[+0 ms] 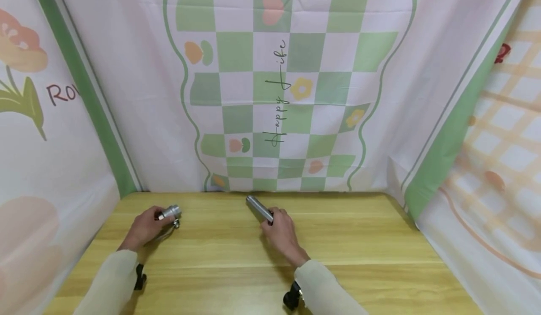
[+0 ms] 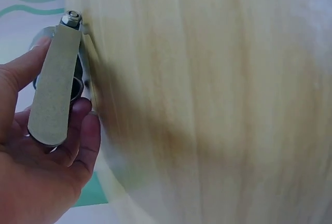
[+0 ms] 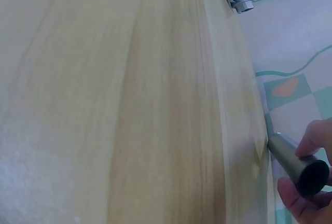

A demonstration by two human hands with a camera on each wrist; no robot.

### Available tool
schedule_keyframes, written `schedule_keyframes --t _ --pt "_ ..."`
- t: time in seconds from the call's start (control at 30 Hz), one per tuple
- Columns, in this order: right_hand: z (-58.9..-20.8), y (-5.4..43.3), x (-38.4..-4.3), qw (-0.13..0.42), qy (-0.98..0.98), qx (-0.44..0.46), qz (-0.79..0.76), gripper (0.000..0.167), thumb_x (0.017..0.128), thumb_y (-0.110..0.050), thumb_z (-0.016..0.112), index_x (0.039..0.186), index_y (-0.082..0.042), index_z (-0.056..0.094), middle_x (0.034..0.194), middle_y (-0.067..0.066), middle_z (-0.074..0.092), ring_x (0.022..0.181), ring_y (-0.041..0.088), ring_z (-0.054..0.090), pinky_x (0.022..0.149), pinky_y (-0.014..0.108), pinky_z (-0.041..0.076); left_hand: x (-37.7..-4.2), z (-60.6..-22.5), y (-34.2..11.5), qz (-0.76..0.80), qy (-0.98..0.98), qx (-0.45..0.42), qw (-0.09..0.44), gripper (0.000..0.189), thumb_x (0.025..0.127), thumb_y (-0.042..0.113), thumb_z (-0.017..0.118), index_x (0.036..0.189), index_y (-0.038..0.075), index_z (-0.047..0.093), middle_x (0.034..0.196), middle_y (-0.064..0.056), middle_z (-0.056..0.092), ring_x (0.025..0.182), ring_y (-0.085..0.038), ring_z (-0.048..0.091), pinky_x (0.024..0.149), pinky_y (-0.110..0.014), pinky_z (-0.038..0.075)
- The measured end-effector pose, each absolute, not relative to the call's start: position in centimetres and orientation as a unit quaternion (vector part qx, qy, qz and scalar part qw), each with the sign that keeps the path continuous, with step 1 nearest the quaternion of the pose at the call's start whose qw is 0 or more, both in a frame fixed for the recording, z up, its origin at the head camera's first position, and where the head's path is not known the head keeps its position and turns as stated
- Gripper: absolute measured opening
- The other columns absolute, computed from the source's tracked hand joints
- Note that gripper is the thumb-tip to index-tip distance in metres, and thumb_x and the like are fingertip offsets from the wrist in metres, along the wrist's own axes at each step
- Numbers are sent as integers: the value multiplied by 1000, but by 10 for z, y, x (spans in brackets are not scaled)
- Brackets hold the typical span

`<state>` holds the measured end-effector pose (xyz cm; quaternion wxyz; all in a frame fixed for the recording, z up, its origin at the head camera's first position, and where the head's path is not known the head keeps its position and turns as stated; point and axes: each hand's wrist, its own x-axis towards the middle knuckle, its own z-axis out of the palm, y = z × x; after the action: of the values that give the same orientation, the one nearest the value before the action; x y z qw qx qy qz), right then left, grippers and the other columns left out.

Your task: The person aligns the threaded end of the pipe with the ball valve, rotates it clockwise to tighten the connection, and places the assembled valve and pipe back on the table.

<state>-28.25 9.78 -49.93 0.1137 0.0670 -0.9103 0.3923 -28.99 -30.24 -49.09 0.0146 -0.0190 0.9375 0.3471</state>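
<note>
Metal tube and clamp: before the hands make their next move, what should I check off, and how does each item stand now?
1. Right hand grips the metal tube: ok, fingers curl round its near end.
2. Left hand holds the clamp: ok, its flat metal band lies across the fingers.
3. Tube and clamp are apart: ok, bare wooden table shows between them.
4. Tube's open end unblocked: cannot tell, the bore looks dark.
5. Clamp screw loosened: cannot tell.
6. Both parts in the head view: ok.
</note>
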Motion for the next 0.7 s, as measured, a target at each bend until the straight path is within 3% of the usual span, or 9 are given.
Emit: schedule_keyframes --t 0.33,0.57,0.7 --pt "-501 103 -292 197 -890 63 407 34 95 -3 74 129 6 74 113 20 75 97 29 68 85 48 56 -287 -490 -301 389 920 -40 25 66 109 40 66 150 -9 50 147 -37 56 129 -51 59 108 -67 48" --pt "-498 103 -294 209 -876 72 428 32 100 -4 73 132 2 73 119 20 74 101 29 68 87 44 56 -285 -490 -299 429 901 -54 26 68 107 38 71 152 -8 49 152 -36 53 135 -51 56 111 -65 47" --pt "-498 104 -296 206 -865 66 452 30 101 -1 72 130 -1 74 116 17 73 95 24 65 81 35 54 -282 -489 -298 449 891 -61 31 70 105 39 74 153 -6 48 153 -34 53 136 -49 56 110 -62 49"
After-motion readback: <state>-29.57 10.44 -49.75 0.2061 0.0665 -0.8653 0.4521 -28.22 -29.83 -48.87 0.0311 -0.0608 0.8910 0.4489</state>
